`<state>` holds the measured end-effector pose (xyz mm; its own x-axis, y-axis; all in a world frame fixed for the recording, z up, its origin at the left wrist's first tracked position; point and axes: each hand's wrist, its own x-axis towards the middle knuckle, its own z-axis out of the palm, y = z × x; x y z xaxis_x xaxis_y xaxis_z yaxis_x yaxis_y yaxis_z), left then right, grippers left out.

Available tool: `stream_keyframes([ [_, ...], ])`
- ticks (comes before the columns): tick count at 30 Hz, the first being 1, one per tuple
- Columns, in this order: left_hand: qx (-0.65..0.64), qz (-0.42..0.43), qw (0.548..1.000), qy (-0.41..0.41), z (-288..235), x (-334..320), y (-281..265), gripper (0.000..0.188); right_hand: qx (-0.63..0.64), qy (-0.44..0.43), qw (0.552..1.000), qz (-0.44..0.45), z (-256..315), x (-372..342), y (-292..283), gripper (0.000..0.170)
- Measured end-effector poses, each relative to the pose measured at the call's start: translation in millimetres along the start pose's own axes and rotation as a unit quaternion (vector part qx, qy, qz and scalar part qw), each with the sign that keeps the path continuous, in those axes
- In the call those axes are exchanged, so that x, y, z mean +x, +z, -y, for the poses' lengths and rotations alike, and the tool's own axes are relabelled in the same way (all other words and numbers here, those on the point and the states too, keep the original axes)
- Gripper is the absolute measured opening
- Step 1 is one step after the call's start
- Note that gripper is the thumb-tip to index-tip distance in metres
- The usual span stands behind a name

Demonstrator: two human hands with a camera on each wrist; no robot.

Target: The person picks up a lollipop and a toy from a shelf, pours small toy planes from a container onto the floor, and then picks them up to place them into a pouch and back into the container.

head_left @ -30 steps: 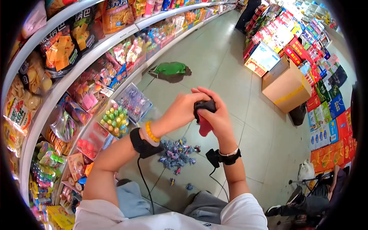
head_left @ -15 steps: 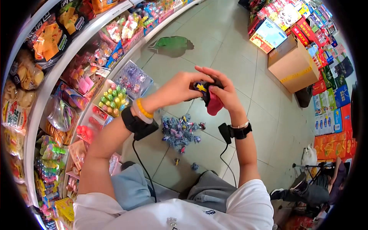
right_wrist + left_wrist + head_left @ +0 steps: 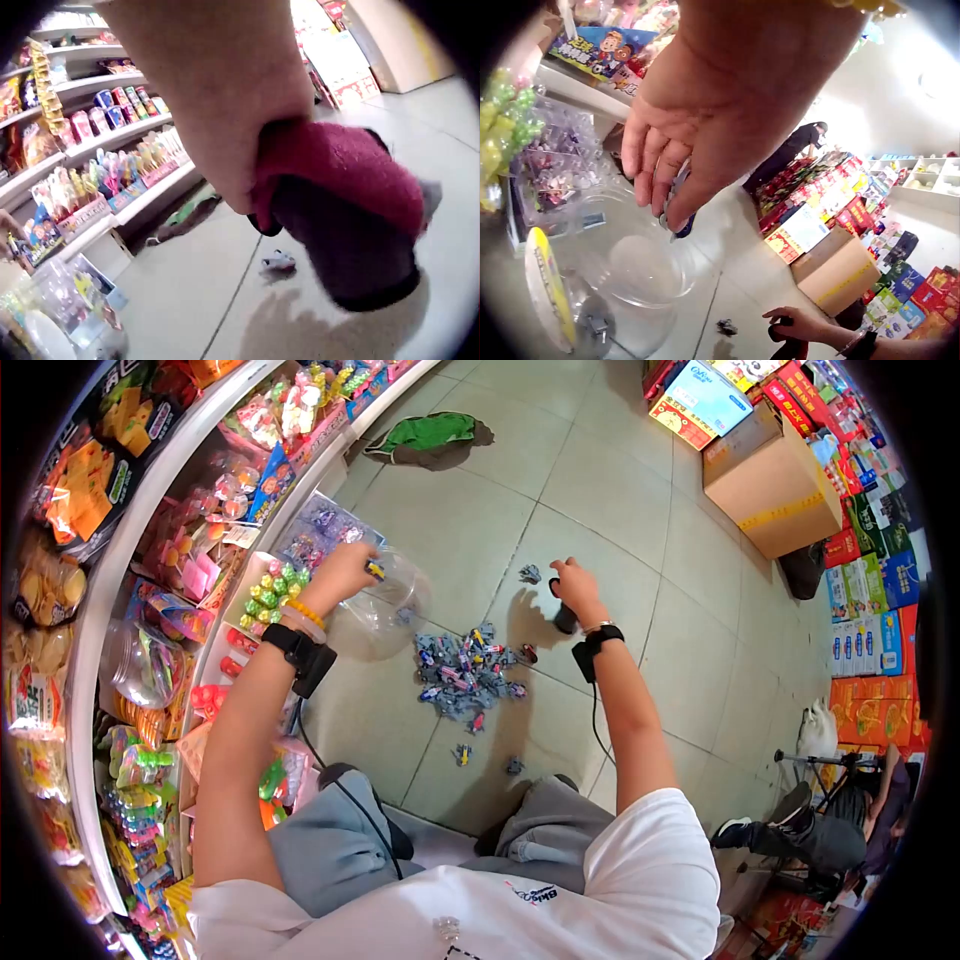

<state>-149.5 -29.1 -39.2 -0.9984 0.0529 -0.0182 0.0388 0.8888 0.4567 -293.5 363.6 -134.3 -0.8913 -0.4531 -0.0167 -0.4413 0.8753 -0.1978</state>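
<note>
Taking the heap of small grey pieces (image 3: 465,672) on the floor tiles (image 3: 590,460) as the clock's centre, the left hand (image 3: 338,576) is out at ten o'clock, thumb and fingers pinching a small blue-and-yellow piece (image 3: 375,569) near a clear plastic jar (image 3: 398,595). At two o'clock the right hand (image 3: 580,598) has curled fingers holding what seems, half hidden as it is, a black and wine-red cloth pouch (image 3: 341,169). One loose grey piece (image 3: 530,574) lies at one o'clock; a green bag (image 3: 432,432) lies near twelve.
</note>
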Motion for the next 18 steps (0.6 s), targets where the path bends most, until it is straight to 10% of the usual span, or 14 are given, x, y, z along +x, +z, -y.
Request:
stream_keyframes([
  [6,-0.028,0.044,0.996,-0.078,6.6,-4.4,3.5,0.047,-0.01,-0.005,1.0,0.02,19.6,7.5,56.7,0.052],
  [18,-0.036,-0.005,0.999,-0.017,-11.5,1.7,-6.7,0.049,0.002,0.109,0.994,-0.028,19.5,0.6,87.9,0.031],
])
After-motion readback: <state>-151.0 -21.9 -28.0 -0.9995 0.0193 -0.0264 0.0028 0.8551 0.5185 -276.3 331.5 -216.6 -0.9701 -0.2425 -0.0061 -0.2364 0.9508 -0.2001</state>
